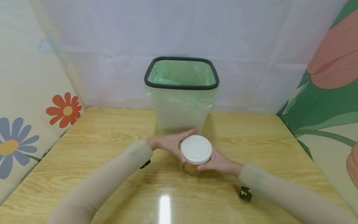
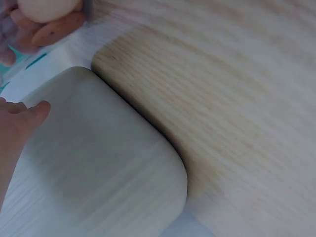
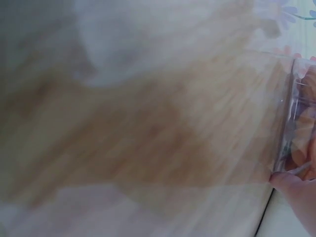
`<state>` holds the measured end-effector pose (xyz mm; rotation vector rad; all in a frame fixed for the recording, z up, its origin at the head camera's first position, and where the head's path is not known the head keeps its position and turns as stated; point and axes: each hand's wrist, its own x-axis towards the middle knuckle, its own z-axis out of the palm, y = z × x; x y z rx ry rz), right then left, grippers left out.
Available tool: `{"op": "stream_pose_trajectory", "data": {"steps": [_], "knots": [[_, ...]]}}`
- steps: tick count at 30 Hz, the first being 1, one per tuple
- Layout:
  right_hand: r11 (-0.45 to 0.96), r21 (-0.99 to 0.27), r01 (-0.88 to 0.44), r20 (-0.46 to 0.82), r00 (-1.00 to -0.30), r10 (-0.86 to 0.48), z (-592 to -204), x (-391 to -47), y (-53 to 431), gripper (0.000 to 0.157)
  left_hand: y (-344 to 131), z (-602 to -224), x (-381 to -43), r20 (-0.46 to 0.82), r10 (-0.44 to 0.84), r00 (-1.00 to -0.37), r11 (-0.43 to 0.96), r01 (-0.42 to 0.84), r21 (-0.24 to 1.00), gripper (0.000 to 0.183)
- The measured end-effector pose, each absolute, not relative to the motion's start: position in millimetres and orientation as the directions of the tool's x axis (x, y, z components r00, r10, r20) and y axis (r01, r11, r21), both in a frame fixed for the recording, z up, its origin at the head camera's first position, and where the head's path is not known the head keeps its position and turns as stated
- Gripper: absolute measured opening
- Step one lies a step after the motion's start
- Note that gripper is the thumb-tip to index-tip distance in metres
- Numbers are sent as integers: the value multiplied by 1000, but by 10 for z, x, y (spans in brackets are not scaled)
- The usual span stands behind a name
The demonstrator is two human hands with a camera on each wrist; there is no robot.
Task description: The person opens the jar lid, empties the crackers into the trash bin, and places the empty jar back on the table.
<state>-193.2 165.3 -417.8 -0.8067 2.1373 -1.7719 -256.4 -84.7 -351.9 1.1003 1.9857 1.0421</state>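
Observation:
A clear jar (image 1: 190, 168) with a round white lid (image 1: 196, 148) is between the two hands in the head view. Orange-brown pieces show through its wall, also in the right wrist view, where the jar (image 3: 300, 123) is cut off by the edge. The left hand (image 1: 174, 143) grips the jar's left side, thumb and fingers spread around it. From the other side the right hand (image 1: 219, 161) holds it, thumb at the front below the lid. Whether the jar touches the table cannot be told. Just behind it stands a whitish bin (image 1: 181, 109).
The bin has a black rim (image 1: 181, 87) and a green plastic liner (image 1: 184, 73). It stands on a wood-grain table (image 1: 112, 130) against a white cloth backdrop (image 1: 112, 77). Floral panels (image 1: 28, 77) flank both sides.

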Motion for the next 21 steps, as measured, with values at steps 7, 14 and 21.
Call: {"op": "stream_pose_trajectory", "data": {"steps": [7, 14, 21], "knots": [[134, -953, -272, 158, -822, -547, -4165, -1925, 1648, 111, -794, -3536, -2636, -162, 909, -385, 314, 373, 873, 148], [118, -958, -261, 155, -819, -552, -4163, -1916, 1659, 117, -776, -3545, -2625, -110, 930, -352, 246, 370, 896, 140], [83, -953, -291, 196, -803, -563, -4184, -1930, 1652, 126, -790, -3590, -2623, -103, 920, -378, 248, 358, 900, 130]]}}
